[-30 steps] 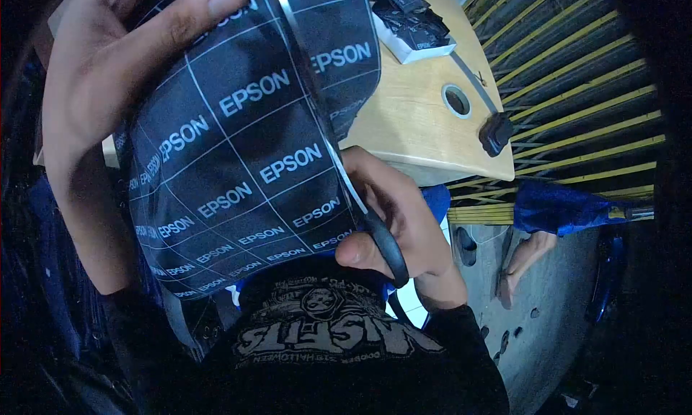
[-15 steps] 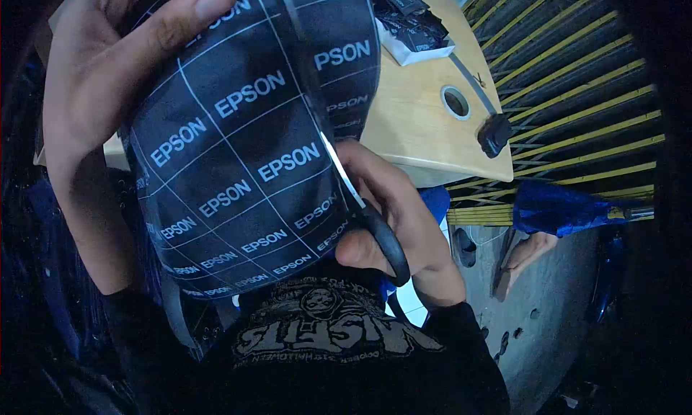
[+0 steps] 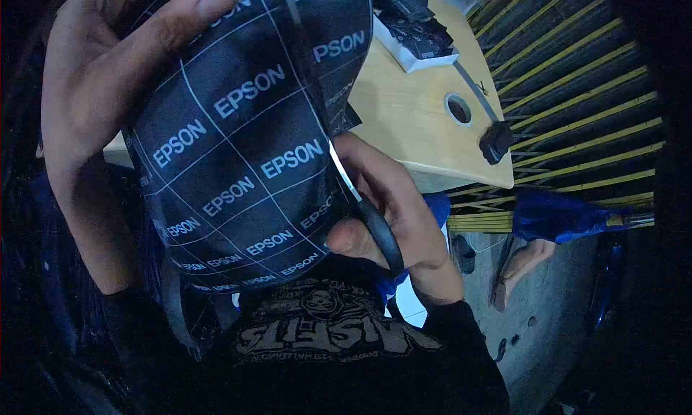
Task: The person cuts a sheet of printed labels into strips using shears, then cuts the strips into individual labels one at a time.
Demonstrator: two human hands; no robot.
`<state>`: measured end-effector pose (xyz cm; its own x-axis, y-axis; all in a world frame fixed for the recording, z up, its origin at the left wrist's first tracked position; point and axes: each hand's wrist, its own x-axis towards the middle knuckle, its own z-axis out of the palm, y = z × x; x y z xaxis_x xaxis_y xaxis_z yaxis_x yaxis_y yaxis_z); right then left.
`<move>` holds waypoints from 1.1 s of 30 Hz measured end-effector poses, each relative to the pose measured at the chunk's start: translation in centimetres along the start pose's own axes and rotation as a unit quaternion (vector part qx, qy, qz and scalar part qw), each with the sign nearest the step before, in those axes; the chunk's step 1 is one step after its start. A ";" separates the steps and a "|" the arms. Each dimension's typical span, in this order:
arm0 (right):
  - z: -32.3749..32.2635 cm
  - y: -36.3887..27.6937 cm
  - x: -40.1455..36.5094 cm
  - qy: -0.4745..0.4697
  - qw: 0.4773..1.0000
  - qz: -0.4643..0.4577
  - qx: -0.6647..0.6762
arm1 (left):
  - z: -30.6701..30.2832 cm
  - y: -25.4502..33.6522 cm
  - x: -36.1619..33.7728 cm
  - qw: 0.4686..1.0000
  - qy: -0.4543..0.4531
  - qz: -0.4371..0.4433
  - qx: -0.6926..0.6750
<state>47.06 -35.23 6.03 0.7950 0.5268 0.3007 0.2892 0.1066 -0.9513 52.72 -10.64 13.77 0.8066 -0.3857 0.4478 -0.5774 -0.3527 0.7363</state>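
Note:
My left hand (image 3: 97,98) holds up a dark sheet (image 3: 238,148) printed with a white grid and the word EPSON, thumb across its top left. My right hand (image 3: 393,213) grips black-handled scissors (image 3: 360,206) at the sheet's right edge. The blades run up along that edge into the sheet. The sheet fills the upper left of the view and hides most of what lies behind it.
A light wooden tabletop (image 3: 411,119) with a round grommet hole (image 3: 458,108) lies to the right, bearing a white tray of black parts (image 3: 414,33) and a black block (image 3: 496,141) at its edge. Yellow slats (image 3: 577,76) and a bare foot (image 3: 526,260) on grey floor lie beyond.
The scissors and my right hand have crept up along the sheet's right edge. The sheet has shifted slightly left and turned a little in my left hand.

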 end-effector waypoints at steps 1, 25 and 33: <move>-0.2 0.0 -0.1 -0.011 1.000 0.013 -0.017 | 0.2 0.0 0.4 1.000 0.002 0.002 -0.001; -0.3 0.7 0.8 0.023 0.996 -0.069 -0.045 | 1.1 0.3 1.3 0.997 0.039 0.065 -0.020; -0.4 -0.2 1.0 -0.012 0.999 -0.038 0.003 | 0.2 0.1 1.5 1.000 -0.016 -0.013 -0.010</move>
<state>47.97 -35.04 6.53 0.7574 0.5374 0.3709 0.3455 0.1522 -0.9260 53.88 -11.37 14.40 0.8166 -0.4043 0.4119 -0.5533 -0.3453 0.7580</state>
